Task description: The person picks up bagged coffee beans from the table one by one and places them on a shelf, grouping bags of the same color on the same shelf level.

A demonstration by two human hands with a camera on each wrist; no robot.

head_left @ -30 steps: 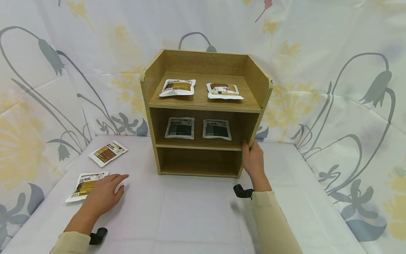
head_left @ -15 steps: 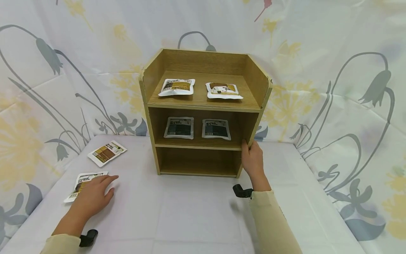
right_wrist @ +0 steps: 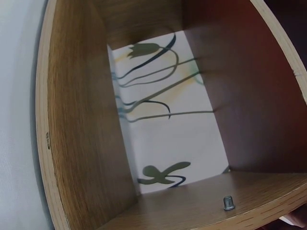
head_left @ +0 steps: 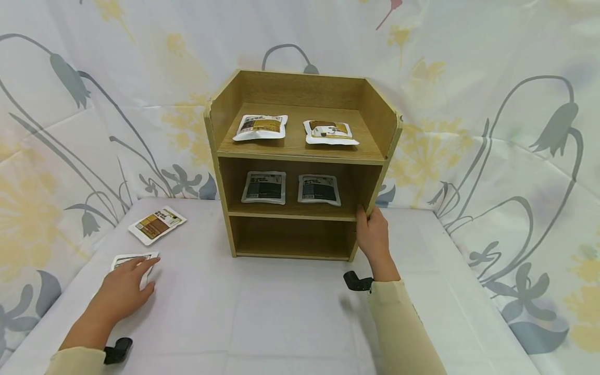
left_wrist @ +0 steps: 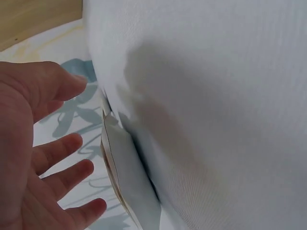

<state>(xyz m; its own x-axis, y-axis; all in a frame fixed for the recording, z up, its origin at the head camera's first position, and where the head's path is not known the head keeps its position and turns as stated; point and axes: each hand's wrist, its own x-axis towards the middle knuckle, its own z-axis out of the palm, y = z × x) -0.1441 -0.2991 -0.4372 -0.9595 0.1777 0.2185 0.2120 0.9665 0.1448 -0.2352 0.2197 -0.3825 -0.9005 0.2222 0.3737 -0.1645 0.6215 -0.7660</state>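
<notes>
My left hand (head_left: 117,294) hovers over a white food pouch (head_left: 123,259) at the table's left and hides most of it. The left wrist view shows the fingers spread and apart from this flat pouch (left_wrist: 132,172). My right hand (head_left: 374,237) grips the right side panel of a small wooden shelf (head_left: 300,157). Seen from the right wrist, the bottom compartment (right_wrist: 86,115) holds nothing, and only a bit of the hand (right_wrist: 298,218) shows at the lower right corner.
Behind the left hand lies another pouch (head_left: 157,225) with a brown label. Two yellow-brown pouches (head_left: 260,127) rest on the shelf's top level, and two dark-labelled pouches (head_left: 319,189) on the middle one. A flowered cloth (head_left: 469,78) hangs behind the white table (head_left: 281,312).
My left hand has shifted left and a little toward me, covering more of the near pouch. The right hand keeps its hold on the shelf.
</notes>
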